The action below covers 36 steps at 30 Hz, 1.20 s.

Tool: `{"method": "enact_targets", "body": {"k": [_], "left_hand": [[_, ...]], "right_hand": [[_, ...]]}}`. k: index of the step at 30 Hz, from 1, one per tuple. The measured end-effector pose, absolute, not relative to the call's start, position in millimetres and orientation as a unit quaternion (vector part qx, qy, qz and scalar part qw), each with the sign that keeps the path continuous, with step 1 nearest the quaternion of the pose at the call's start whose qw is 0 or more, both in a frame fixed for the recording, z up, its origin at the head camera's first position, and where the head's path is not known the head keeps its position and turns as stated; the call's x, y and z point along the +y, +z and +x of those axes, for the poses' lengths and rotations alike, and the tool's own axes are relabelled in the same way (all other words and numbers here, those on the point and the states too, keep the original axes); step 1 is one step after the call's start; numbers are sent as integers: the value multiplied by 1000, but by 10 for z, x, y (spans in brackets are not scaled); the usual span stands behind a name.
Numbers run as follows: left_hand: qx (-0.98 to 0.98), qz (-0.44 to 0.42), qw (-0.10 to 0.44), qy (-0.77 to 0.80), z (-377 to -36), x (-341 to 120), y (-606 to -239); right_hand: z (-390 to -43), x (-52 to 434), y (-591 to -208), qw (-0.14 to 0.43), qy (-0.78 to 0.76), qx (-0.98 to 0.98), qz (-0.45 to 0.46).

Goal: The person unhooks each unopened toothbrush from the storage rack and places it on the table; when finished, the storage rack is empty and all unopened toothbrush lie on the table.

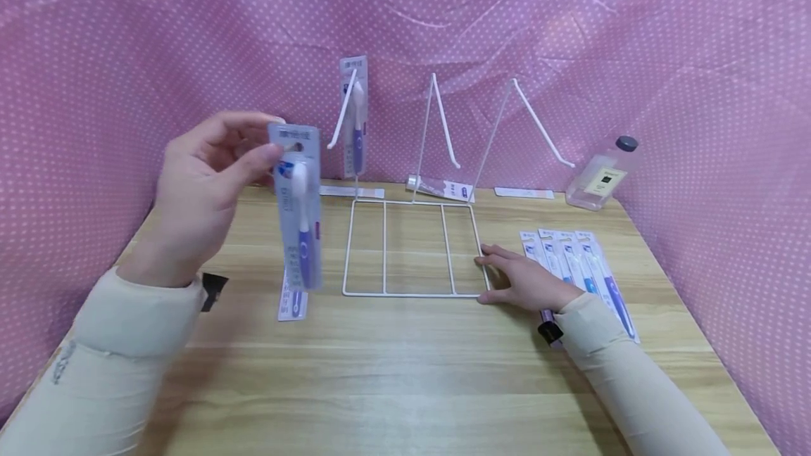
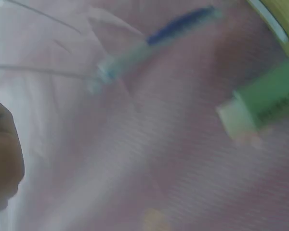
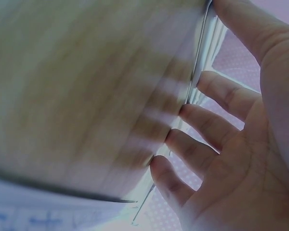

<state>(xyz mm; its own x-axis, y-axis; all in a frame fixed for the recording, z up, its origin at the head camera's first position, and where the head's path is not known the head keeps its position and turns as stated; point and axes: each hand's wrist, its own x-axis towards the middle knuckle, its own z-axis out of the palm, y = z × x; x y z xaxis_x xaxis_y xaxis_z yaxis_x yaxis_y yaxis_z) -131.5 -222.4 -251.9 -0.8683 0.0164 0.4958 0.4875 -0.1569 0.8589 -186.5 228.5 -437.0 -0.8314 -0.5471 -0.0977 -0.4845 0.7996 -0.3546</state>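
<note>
My left hand (image 1: pixel 196 185), raised at the left, pinches a packaged toothbrush (image 1: pixel 298 210) near the top of its card, between thumb and fingers. The toothbrush has a purple handle and hangs upright. A white wire rack (image 1: pixel 415 295) with three slanted hooks stands on the table. Another packaged toothbrush (image 1: pixel 356 118) hangs upright at its left hook. My right hand (image 1: pixel 522 279) rests at the rack's right base wire; in the right wrist view its spread fingers (image 3: pixel 221 94) touch the wire. Only part of the left hand (image 2: pixel 5 159) shows in the blurred left wrist view.
Several packaged toothbrushes (image 1: pixel 586 269) lie at the right. One more (image 1: pixel 293 305) lies left of the rack. Behind the rack are a toothpaste tube (image 1: pixel 440 187) and white strips (image 1: pixel 524 193). A clear bottle (image 1: pixel 602 174) tilts at the back right. Pink dotted cloth (image 1: pixel 405 5) surrounds the table.
</note>
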Motion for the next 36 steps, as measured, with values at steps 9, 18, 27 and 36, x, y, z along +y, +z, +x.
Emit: {"method": "enact_targets", "body": {"k": [9, 18, 27, 36], "left_hand": [[-687, -48, 91, -719, -1804, -2828, -2928], [-766, 72, 22, -638, -2279, -3054, -3492], [-793, 92, -39, -601, -2463, -3107, -3807], [-783, 101, -86, -607, -2634, -3109, -4046]], "right_hand": [[-1872, 2281, -4374, 99, -163, 943, -272], [-1870, 2289, -4391, 97, -162, 944, -269], [-1855, 2269, -4376, 101, -162, 943, -272], [-1847, 2266, -4352, 102, -164, 944, -269]]}}
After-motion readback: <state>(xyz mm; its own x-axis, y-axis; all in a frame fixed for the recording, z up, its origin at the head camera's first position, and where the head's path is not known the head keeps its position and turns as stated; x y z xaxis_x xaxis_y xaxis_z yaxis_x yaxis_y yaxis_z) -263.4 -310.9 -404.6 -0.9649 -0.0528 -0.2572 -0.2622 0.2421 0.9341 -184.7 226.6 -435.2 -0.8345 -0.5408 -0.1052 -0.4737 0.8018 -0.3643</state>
